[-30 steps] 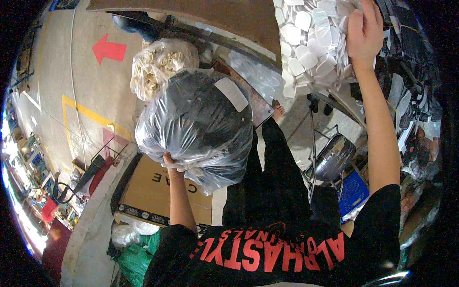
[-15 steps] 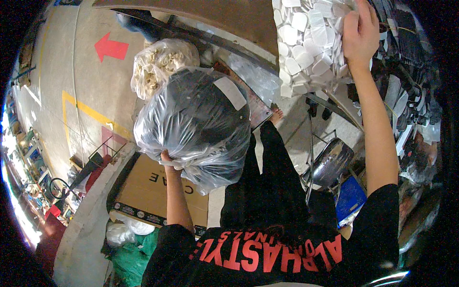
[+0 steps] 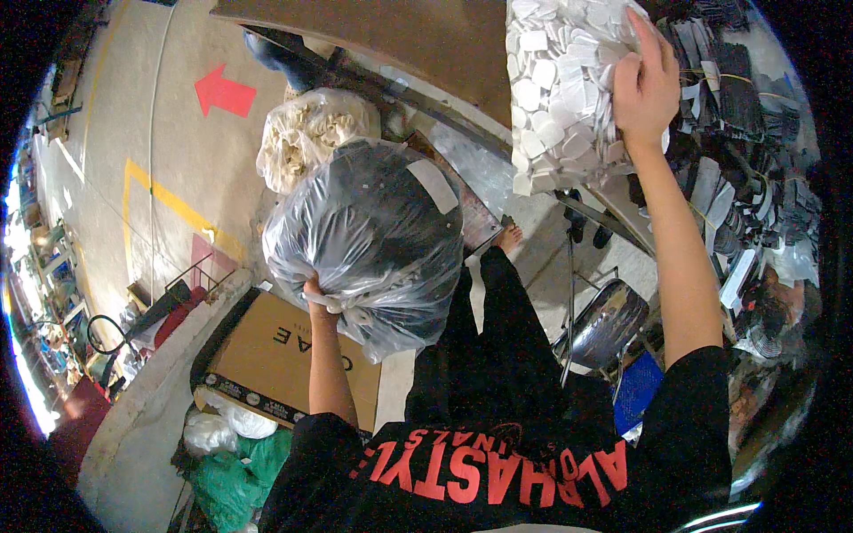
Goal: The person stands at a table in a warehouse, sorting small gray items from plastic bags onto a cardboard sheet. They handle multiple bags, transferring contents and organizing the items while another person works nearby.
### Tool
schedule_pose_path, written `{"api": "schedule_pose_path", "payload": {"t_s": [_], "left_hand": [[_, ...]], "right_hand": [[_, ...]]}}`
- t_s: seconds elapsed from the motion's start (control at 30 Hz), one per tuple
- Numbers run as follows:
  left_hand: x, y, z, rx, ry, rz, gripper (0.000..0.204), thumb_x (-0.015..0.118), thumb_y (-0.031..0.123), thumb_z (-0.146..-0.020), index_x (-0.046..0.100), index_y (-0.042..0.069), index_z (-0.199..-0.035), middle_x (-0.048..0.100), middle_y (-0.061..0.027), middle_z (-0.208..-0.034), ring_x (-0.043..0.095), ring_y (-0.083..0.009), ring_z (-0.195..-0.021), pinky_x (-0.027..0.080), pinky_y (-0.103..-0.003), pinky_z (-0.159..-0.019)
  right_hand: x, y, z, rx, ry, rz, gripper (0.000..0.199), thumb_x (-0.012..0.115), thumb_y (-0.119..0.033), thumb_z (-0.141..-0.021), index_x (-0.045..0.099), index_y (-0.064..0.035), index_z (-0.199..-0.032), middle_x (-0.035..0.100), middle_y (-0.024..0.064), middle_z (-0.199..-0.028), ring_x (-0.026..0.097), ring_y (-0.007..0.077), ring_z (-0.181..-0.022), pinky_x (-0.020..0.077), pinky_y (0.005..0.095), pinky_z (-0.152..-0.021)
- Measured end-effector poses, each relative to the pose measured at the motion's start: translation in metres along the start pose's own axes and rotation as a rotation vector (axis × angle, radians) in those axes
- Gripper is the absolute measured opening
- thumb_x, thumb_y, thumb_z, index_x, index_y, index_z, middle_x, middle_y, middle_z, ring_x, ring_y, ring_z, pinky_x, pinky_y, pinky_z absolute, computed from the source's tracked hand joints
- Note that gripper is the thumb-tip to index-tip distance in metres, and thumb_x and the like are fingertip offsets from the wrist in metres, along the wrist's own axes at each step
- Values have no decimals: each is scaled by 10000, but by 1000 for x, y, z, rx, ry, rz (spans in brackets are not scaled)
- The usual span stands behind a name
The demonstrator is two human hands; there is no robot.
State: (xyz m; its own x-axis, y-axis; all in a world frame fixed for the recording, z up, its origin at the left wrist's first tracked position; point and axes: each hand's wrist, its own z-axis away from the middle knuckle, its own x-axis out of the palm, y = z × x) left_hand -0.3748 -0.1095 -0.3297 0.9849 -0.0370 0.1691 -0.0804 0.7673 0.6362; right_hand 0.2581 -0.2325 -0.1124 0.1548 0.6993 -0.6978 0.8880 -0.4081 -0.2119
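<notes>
My left hand (image 3: 317, 295) is closed round the gathered neck of a large clear plastic bag (image 3: 373, 231) filled with dark material. This bag is round and bulging, with a pale label (image 3: 434, 185) on its upper side. At the upper right, my right hand (image 3: 644, 93) grips the side of a clear bag of white pieces (image 3: 555, 107), small, flat and round-edged. Its thumb lies against the bag's face and a finger stretches upward along it; part of the grip is hidden.
Beyond the dark bag stands a bag of cream-coloured scraps (image 3: 315, 129), beside a brown tabletop (image 3: 400, 40). Bundled dark strips (image 3: 737, 98) are stacked at right. A chair (image 3: 604, 324) stands below them. Near my left forearm are a cardboard box (image 3: 267, 355) and a green bag (image 3: 235, 484).
My view has shifted slightly. My right hand sits a little further left and lower, over the bag of white pieces. My left hand still holds the dark-filled bag by its neck.
</notes>
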Motion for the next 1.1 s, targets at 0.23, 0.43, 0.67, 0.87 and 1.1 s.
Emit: {"api": "schedule_pose_path", "payload": {"t_s": [0.23, 0.43, 0.67, 0.87, 1.1], "left_hand": [[-4, -1, -8, -80, -4, 74, 559, 584, 411, -994, 575, 35, -1407, 652, -138, -1355, 656, -356, -1189, 543, -534, -1029], [4, 3, -3, -130, 19, 105, 609, 588, 440, -977, 551, 41, -1436, 646, -150, -1379, 647, -379, -1211, 521, -564, -1059], [6, 5, 4, -115, 36, 69, 621, 567, 469, -990, 543, 61, -1457, 638, -152, -1396, 620, -387, -1249, 503, -563, -1077], [-4, 1, -8, -168, 49, 87, 624, 544, 460, -1022, 510, 64, -1502, 595, -157, -1465, 588, -408, -1301, 480, -587, -1102], [17, 8, 4, -174, 47, 26, 690, 551, 538, -978, 508, 102, -1511, 602, -155, -1458, 611, -423, -1249, 510, -583, -1058]], "right_hand": [[-2, -2, 2, 40, -12, 32, 530, 536, -129, -903, 656, -194, -1415, 674, 166, -1286, 649, 398, -1124, 515, 461, -988], [-2, -7, -2, 44, 8, 56, 539, 546, -144, -898, 650, -197, -1424, 673, 153, -1273, 643, 391, -1115, 511, 469, -980], [-11, -10, 2, 147, -48, 6, 509, 539, -134, -872, 674, -58, -1357, 637, 255, -1287, 607, 455, -1145, 476, 487, -1023], [0, 3, 3, 115, -15, 91, 572, 583, -246, -859, 631, -236, -1429, 635, 160, -1380, 634, 405, -1126, 509, 543, -919], [-7, -5, 0, 197, -46, 47, 609, 582, -219, -844, 608, -214, -1452, 607, 145, -1456, 598, 389, -1231, 465, 511, -1028]]}}
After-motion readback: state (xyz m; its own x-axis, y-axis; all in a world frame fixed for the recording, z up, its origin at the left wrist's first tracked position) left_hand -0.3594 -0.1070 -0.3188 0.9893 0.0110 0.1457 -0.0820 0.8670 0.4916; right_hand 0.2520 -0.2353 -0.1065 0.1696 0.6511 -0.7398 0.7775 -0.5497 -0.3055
